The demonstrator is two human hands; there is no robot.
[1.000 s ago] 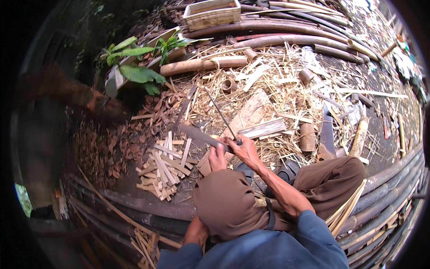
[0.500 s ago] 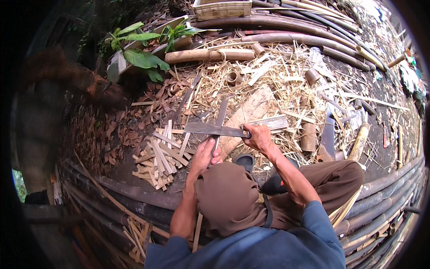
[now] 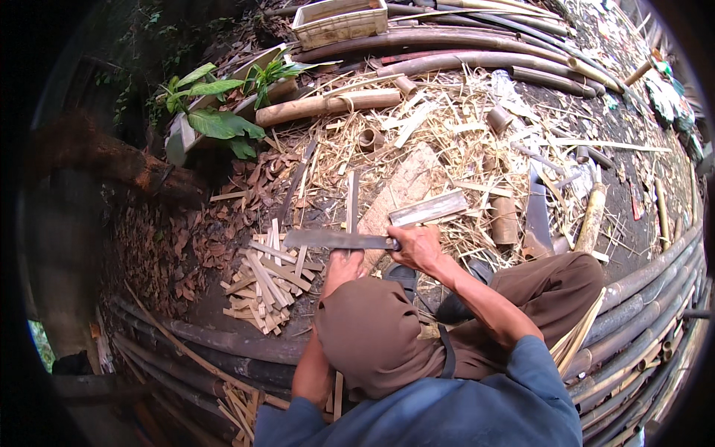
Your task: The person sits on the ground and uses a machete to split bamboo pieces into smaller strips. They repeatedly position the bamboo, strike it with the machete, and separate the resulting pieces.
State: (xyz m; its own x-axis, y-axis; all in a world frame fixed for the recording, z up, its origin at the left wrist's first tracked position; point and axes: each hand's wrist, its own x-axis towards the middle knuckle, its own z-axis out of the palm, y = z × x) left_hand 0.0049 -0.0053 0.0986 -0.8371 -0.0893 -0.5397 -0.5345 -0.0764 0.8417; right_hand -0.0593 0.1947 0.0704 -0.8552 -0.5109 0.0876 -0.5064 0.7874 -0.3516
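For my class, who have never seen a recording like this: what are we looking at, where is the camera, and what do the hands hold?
The one picture comes from a wide fisheye camera worn on a person's head, looking down, so straight edges bend. There is no machine, only two bare hands. The right hand grips the handle of a long flat blade. The left hand holds a thin bamboo strip upright under that blade. On the ground lie a pile of cut bamboo slats, shavings, short bamboo tubes and long bamboo poles.

The pile of split bamboo sticks [image 3: 267,283] lies on the ground, left of the cleaver [image 3: 335,239]. Beyond it a bamboo strip [image 3: 352,200] stands before the wooden block [image 3: 402,195]. Bamboo poles [image 3: 462,45] and a crate [image 3: 339,21] lie farthest back.
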